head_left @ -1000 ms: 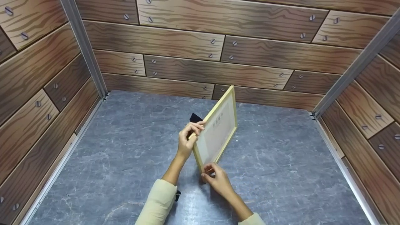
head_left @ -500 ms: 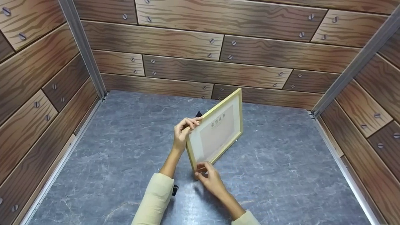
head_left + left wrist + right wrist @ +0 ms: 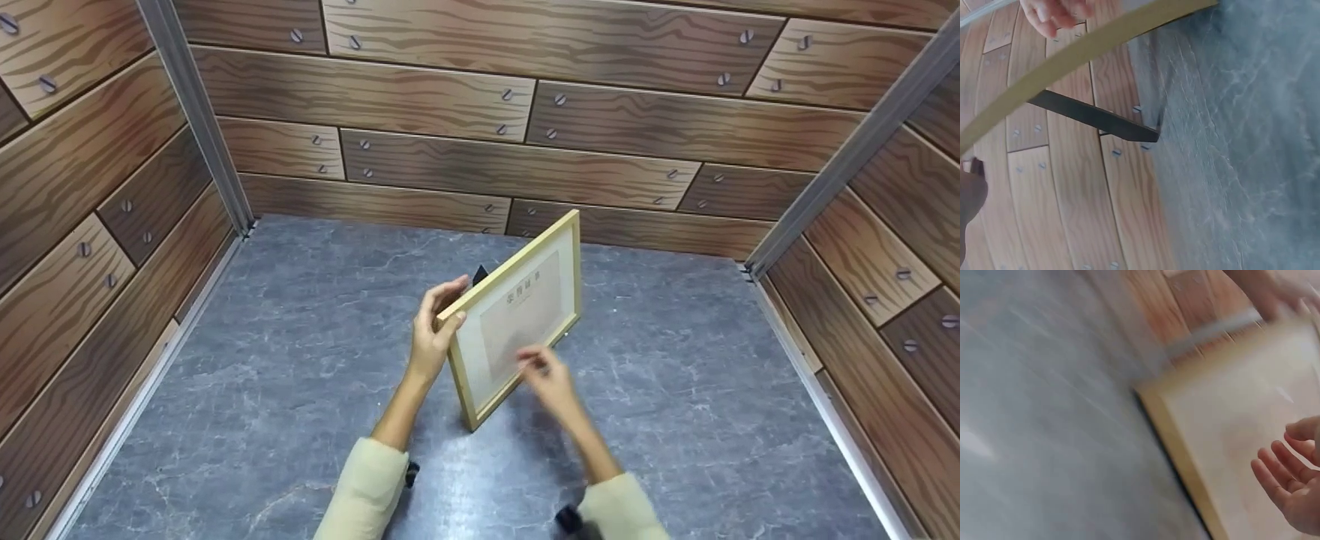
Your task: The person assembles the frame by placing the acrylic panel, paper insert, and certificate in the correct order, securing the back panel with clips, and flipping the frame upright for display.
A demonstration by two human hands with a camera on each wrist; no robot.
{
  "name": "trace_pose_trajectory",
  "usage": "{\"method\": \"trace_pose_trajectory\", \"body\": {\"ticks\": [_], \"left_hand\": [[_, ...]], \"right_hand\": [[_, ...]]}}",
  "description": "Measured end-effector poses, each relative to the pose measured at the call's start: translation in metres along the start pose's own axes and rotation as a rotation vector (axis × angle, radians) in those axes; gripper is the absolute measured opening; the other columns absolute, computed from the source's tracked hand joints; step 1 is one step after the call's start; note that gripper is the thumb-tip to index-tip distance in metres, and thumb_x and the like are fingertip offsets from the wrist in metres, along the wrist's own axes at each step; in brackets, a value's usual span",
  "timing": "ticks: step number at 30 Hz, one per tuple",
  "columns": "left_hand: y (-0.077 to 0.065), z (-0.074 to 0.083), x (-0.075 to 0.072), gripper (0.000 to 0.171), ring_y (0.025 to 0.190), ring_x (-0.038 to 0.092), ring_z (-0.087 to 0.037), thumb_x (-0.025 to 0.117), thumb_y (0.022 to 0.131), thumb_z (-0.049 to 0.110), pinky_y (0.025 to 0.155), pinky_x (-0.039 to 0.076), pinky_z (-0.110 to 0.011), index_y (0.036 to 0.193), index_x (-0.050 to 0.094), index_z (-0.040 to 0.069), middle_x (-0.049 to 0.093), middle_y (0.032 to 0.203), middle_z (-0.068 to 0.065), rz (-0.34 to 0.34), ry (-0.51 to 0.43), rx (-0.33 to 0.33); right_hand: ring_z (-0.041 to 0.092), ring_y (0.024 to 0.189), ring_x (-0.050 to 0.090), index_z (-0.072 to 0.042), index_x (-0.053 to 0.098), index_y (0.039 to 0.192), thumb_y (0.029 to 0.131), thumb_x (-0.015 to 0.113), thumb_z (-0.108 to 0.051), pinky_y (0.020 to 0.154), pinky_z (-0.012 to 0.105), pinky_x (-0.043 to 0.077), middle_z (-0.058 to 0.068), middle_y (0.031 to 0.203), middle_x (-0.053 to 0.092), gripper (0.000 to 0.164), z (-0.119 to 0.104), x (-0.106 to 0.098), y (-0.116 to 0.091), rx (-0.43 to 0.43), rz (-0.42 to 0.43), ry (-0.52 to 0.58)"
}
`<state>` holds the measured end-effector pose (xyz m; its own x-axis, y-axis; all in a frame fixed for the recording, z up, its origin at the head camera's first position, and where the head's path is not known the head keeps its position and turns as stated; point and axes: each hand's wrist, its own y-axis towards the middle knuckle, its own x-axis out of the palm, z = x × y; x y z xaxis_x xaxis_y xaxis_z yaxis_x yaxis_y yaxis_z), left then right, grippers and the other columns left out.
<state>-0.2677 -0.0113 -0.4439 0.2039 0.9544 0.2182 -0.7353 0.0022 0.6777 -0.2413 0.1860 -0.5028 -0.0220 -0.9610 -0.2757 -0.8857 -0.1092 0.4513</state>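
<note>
A picture frame (image 3: 525, 300) with a light wooden border and a printed certificate stands upright on the floor, turned at an angle. My left hand (image 3: 435, 330) grips its upper near corner, thumb on the front and fingers behind. Behind the frame juts its black stand leg (image 3: 1095, 117), whose end meets the grey surface in the left wrist view. In front of the frame, my right hand (image 3: 549, 379) is apart from the border, its fingers loosely bent and blurred. The right wrist view shows those fingers (image 3: 1275, 478) with nothing between them, before the frame's face.
The grey marbled surface (image 3: 675, 390) extends around the frame. Wood-plank panels (image 3: 420, 97) enclose the back and both sides, with metal posts (image 3: 199, 120) at the corners.
The frame turned to face me more. My right hand let go of its lower near corner and moved right. My left thumb has come over the front of the border.
</note>
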Motion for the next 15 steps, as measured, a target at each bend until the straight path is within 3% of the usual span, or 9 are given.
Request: {"method": "trace_pose_trajectory", "body": {"ticks": [3,6,8,11,15], "left_hand": [[-0.014,0.009,0.005,0.037,0.115,0.04,-0.047,0.05,0.084,-0.016,0.099,0.033,-0.042,0.117,0.035,-0.021,0.042,0.121,-0.037,0.103,0.067,-0.114],[-0.038,0.005,0.008,0.038,0.112,0.045,-0.04,0.056,0.085,-0.009,0.096,0.037,-0.04,0.118,0.037,-0.015,0.047,0.117,-0.03,0.193,0.13,-0.249],[-0.055,-0.001,0.009,0.038,0.11,0.048,-0.038,0.057,0.086,-0.005,0.094,0.04,-0.039,0.118,0.038,-0.011,0.049,0.114,-0.026,0.213,0.167,-0.344],[-0.076,-0.008,0.008,0.037,0.108,0.049,-0.041,0.057,0.087,-0.002,0.091,0.041,-0.043,0.118,0.038,-0.01,0.048,0.115,-0.027,0.165,0.226,-0.448],[-0.087,-0.012,0.004,0.038,0.104,0.051,-0.043,0.054,0.089,-0.001,0.087,0.044,-0.045,0.12,0.035,-0.013,0.047,0.115,-0.03,0.044,0.317,-0.547]], "right_hand": [[0.011,0.07,0.052,0.022,0.05,0.096,0.084,0.053,0.015,0.059,0.018,0.045,0.034,0.087,0.053,0.015,0.006,-0.028,0.024,0.039,0.11,0.085],[0.008,0.07,0.053,0.025,0.044,0.102,0.085,0.049,0.015,0.061,0.019,0.048,0.025,0.087,0.054,0.02,0.012,-0.053,0.049,0.119,0.212,0.181],[0.006,0.072,0.054,0.025,0.041,0.105,0.086,0.046,0.015,0.061,0.019,0.049,0.017,0.089,0.055,0.023,0.02,-0.068,0.064,0.173,0.254,0.218],[0.015,0.087,0.057,0.017,0.045,0.111,0.088,0.047,0.01,0.069,0.027,0.051,0.015,0.101,0.055,0.025,0.04,-0.087,0.083,0.245,0.251,0.217],[0.025,0.107,0.052,0.0,0.046,0.125,0.088,0.053,0.0,0.078,0.033,0.049,0.017,0.124,0.046,0.038,0.148,-0.118,0.116,0.289,0.176,0.171]]}}
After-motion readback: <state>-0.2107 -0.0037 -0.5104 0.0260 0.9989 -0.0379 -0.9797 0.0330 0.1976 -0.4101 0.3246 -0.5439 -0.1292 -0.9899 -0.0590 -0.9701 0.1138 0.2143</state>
